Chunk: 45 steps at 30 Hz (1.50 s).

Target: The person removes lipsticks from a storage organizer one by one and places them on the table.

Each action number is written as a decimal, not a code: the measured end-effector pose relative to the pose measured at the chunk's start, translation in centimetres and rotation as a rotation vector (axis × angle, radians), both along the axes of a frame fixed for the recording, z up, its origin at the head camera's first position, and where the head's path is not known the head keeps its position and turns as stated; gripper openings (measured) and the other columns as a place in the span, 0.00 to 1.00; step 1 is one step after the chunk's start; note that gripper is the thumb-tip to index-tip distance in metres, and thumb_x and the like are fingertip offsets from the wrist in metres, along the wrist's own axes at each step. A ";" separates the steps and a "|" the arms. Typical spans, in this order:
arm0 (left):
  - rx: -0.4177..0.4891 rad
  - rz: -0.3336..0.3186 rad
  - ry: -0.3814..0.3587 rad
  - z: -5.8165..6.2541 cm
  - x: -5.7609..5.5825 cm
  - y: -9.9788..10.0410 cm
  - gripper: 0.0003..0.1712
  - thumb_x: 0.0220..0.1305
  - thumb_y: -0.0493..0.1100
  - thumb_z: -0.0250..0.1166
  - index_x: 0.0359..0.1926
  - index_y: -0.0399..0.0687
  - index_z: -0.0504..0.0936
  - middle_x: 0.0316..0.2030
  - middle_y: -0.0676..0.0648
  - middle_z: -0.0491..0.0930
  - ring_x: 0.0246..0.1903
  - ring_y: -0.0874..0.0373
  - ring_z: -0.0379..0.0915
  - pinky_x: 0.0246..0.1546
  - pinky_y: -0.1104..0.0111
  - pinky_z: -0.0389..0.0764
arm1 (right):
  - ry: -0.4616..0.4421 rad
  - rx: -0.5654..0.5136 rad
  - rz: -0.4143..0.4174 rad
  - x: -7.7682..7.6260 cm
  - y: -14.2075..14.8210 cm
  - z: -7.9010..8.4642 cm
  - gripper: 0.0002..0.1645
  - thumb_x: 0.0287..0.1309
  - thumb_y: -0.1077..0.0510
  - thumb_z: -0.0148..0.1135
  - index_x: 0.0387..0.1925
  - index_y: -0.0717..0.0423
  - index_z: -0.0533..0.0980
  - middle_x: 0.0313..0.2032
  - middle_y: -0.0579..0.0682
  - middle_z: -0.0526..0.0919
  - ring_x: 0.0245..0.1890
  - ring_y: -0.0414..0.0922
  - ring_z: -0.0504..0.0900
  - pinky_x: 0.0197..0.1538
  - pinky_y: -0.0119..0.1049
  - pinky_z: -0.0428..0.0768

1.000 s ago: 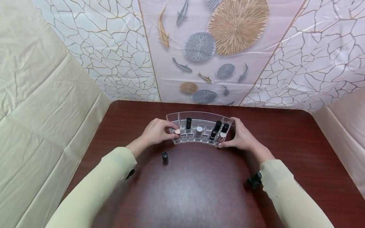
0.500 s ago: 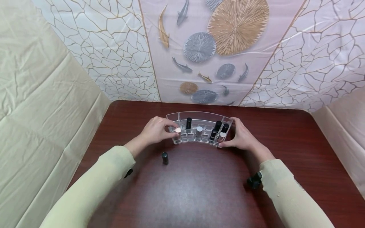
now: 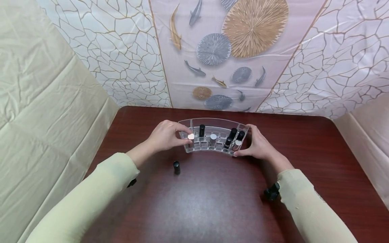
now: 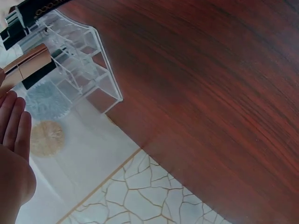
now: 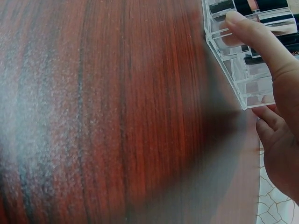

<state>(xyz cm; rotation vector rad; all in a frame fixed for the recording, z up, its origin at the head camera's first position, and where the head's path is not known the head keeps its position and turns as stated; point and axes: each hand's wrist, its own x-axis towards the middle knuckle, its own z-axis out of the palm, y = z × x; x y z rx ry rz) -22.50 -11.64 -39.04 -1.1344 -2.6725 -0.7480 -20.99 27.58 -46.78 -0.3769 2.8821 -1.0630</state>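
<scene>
A curved clear acrylic lipstick organizer (image 3: pixel 209 121) stands near the back of the table, with several lipstick tubes upright in its slots. At its left end my left hand (image 3: pixel 165 135) pinches a copper-capped lipstick tube (image 3: pixel 190 137) between thumb and fingers, right at the front row. In the left wrist view the copper tube (image 4: pixel 35 65) shows shiny beside the tiers, fingers (image 4: pixel 16 119) along it. My right hand (image 3: pixel 258 143) grips the organizer's right end, thumb at the front corner and fingers behind. The right wrist view shows that thumb (image 5: pixel 243 25) on the clear front.
A black lipstick tube (image 3: pixel 176 167) stands alone on the dark red wood table (image 3: pixel 206 195), in front of the organizer's left end. Inside the organizer are black tubes (image 3: pixel 202 130) and a silver-capped one (image 3: pixel 212 139). A patterned cloth (image 3: pixel 212 84) hangs behind the table.
The left forearm has swung outward to the left, and the left hand has shifted slightly up with the copper-capped lipstick tube. The right hand keeps its grip on the organizer.
</scene>
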 end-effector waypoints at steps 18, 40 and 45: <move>0.021 -0.067 -0.040 -0.7 2.8 -0.5 0.11 0.59 0.50 0.82 0.43 0.57 0.95 0.40 0.57 0.92 0.41 0.59 0.90 0.43 0.62 0.86 | 0.000 -0.004 -0.005 -0.1 0.0 -0.1 0.77 0.35 0.46 0.94 0.75 0.69 0.52 0.67 0.71 0.68 0.70 0.65 0.71 0.73 0.60 0.65; 0.008 -0.114 -0.039 -3.2 4.8 -0.3 0.13 0.57 0.51 0.83 0.43 0.57 0.95 0.40 0.58 0.92 0.40 0.63 0.90 0.41 0.65 0.86 | 0.001 -0.010 -0.005 -0.1 0.0 -0.2 0.77 0.35 0.47 0.94 0.75 0.69 0.52 0.67 0.71 0.67 0.71 0.65 0.69 0.74 0.60 0.64; 0.000 -0.109 -0.041 -3.5 4.9 -0.3 0.14 0.57 0.51 0.83 0.44 0.57 0.95 0.41 0.57 0.92 0.41 0.63 0.90 0.43 0.64 0.87 | -0.001 -0.011 -0.005 -0.1 0.0 -0.1 0.77 0.35 0.46 0.94 0.75 0.69 0.52 0.67 0.71 0.67 0.71 0.65 0.70 0.74 0.60 0.64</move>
